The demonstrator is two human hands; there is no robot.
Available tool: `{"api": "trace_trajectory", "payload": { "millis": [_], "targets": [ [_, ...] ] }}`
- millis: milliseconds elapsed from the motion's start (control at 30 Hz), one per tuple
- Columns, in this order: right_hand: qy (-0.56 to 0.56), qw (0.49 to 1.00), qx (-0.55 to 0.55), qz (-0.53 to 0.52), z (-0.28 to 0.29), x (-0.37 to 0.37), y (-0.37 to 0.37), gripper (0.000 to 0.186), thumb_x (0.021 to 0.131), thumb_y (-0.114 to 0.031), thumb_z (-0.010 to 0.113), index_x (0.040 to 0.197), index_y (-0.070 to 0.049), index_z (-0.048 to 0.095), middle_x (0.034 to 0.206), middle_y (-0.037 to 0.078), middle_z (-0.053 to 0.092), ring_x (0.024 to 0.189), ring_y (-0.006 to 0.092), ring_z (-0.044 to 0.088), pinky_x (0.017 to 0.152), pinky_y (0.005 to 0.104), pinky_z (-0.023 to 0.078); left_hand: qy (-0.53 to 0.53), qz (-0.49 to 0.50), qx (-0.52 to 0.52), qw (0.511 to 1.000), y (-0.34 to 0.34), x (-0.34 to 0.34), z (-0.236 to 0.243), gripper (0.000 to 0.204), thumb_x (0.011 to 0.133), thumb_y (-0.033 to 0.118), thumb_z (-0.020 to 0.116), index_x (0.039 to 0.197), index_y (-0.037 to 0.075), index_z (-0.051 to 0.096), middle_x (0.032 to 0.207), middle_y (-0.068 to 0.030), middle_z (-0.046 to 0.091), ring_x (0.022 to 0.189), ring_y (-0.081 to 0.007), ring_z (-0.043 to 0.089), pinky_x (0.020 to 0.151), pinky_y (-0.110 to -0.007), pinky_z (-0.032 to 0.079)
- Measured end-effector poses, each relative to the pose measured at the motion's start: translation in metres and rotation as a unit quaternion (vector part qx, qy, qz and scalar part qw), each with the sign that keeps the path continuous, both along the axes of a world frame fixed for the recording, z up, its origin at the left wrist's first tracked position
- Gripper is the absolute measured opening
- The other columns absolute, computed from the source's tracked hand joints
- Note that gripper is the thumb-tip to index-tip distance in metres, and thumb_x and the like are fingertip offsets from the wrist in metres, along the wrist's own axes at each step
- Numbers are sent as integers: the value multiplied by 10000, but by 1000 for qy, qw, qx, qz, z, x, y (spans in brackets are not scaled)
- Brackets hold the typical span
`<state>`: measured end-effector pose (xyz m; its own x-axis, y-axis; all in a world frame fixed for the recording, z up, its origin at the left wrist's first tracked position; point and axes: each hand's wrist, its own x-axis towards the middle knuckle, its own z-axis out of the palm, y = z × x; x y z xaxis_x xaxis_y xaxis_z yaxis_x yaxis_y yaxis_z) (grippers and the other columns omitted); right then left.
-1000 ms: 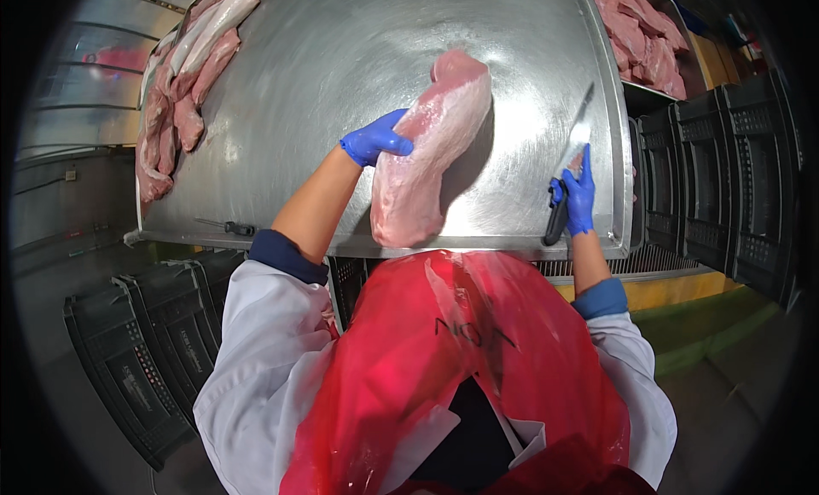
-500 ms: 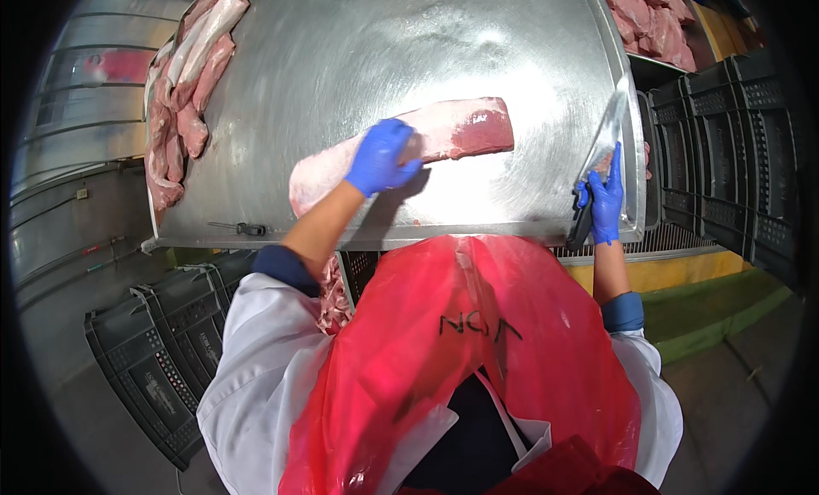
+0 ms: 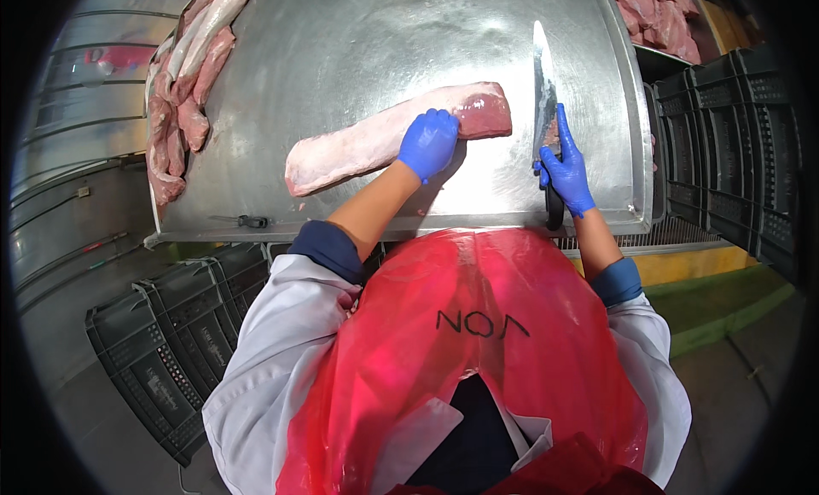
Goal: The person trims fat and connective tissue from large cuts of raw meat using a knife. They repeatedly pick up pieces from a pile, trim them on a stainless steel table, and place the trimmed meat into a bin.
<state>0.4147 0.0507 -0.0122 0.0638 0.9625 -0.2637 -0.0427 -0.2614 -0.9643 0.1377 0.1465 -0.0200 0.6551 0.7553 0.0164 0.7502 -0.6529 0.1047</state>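
A long slab of pork loin (image 3: 363, 150), pale fat along most of its top and red lean at the right end, lies slantwise on the steel table (image 3: 341, 60). My blue-gloved left hand (image 3: 429, 145) rests on its near side, fingers curled against the meat close to the red end. To the right of the loin, my blue-gloved right hand (image 3: 566, 175) grips a large knife (image 3: 544, 77). Its blade points away from me, and the black handle shows below the hand. The knife is apart from the loin.
Several trimmed meat strips (image 3: 183, 94) are heaped along the table's left edge. A small dark-handled tool (image 3: 250, 221) lies at the near left. More meat pieces (image 3: 657, 17) sit at the far right. Black crates (image 3: 725, 145) stand right of the table, others (image 3: 171, 350) below left.
My left hand has slid right along the loin, toward the red end. My right hand has brought the knife leftward from the table's right edge, its blade now more upright in view.
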Motion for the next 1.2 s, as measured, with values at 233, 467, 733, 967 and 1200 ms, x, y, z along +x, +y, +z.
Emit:
{"api": "trace_trajectory", "payload": {
  "millis": [233,467,733,967,1200],
  "targets": [
    [-82,994,31,67,-6,-44,43,770,948,-168,521,1607,-313,152,705,114,654,548,185,628,562,334,557,-169,128,-110,971,49,-11,19,144,840,153,610,863,28,678,872,-233,677,809,-412,662,741,-482,533],
    [-318,924,156,144,-54,-98,74,711,957,-214,500,1597,-285,199,709,209,635,545,332,648,629,444,547,-186,138,-176,957,53,-11,21,117,846,135,621,830,18,623,735,-199,636,656,-309,643,638,-392,516],
    [-177,961,-32,208,15,-106,39,728,963,-199,499,1606,-277,166,656,147,643,534,243,650,572,374,559,-213,166,-235,934,50,-19,35,174,860,173,632,822,3,627,693,-186,617,608,-248,591,625,-381,500],
    [-93,968,-60,225,7,-112,-5,679,1015,-239,441,1608,-322,121,791,138,665,670,216,676,619,351,576,-234,150,-235,931,61,-31,30,204,874,187,643,803,-2,612,713,-198,623,626,-289,600,629,-400,494],
    [-41,991,-64,112,4,-142,69,743,984,-180,506,1613,-248,117,778,117,626,626,182,615,598,331,564,-217,76,-228,946,76,-23,33,141,822,144,645,820,6,619,681,-168,598,622,-206,572,629,-370,502]
  ]
}}
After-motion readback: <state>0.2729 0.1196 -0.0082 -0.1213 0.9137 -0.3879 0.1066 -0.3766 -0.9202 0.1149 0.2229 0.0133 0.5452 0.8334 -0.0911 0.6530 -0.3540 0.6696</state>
